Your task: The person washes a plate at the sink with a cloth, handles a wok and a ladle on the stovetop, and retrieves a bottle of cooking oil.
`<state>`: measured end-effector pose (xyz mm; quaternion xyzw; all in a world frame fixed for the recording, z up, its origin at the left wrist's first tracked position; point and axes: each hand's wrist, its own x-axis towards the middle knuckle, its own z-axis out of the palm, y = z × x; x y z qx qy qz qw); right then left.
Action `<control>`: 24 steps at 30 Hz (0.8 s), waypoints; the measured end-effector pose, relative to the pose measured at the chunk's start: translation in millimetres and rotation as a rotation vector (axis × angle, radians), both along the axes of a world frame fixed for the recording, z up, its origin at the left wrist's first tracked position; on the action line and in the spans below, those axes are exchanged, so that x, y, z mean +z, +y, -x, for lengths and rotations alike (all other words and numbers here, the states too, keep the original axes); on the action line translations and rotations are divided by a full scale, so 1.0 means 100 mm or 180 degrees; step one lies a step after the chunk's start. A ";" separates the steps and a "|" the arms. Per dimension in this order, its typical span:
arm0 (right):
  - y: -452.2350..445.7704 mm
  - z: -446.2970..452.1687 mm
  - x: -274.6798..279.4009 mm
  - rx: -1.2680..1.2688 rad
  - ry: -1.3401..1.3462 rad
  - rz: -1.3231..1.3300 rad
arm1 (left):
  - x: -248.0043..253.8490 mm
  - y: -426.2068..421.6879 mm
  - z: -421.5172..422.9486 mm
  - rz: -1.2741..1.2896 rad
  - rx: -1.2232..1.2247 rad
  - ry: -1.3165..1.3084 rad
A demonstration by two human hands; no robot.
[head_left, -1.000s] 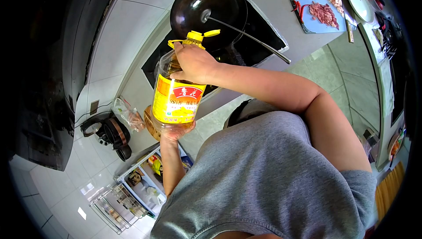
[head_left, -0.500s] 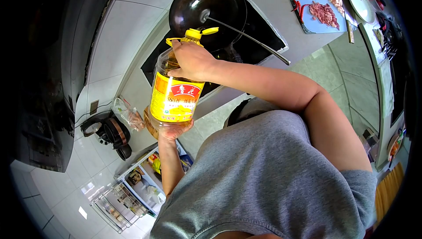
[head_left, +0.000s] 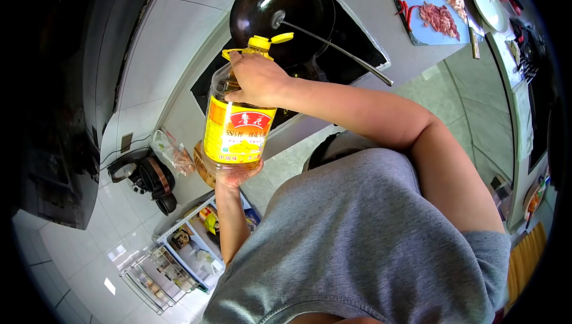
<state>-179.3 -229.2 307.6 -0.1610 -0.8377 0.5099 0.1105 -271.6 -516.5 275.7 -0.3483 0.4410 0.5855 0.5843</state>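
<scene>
A large clear cooking oil bottle (head_left: 241, 133) with a yellow and red label is held up in both hands. Its yellow flip cap stands open, and its neck points at the near edge of a dark wok (head_left: 256, 14). My right hand (head_left: 257, 80) grips the bottle near the neck, by the yellow handle. Under the base, my left hand (head_left: 240, 175) supports it with the fingers partly hidden. Inside the wok rests the head of a long-handled metal ladle (head_left: 333, 48), its handle reaching out over the rim. I cannot make out any oil stream.
The wok stands on a black cooktop (head_left: 357, 44). At the upper right, a cutting board (head_left: 426, 32) bears sliced meat and red chilies, with a knife (head_left: 475, 43) and white plate (head_left: 490, 7) beside it. A black kettle (head_left: 149, 175) and plastic bag (head_left: 173, 151) sit at the left.
The bottle and both hands have shifted very slightly up and to the left in view. Both hands keep the same hold, and the wok and ladle look unchanged.
</scene>
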 end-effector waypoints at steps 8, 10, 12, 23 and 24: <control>-0.04 -0.01 0.16 -0.0125 0.0365 -0.0390 | -0.16 0.03 -0.09 -0.0201 0.0582 -0.0075; -0.08 0.00 0.17 -0.0198 0.0465 -0.0452 | -0.15 0.06 -0.13 -0.0243 0.0521 0.0238; -0.11 -0.02 0.19 -0.0279 0.0562 -0.0509 | -0.22 0.04 -0.13 -0.0286 0.0540 0.0230; -0.17 -0.08 0.19 -0.0299 0.0555 -0.0661 | -0.24 -0.05 -0.19 -0.0334 0.0455 0.0257; -0.18 -0.10 0.19 -0.0255 0.0490 -0.0566 | -0.23 -0.06 -0.20 -0.0235 0.0470 0.0246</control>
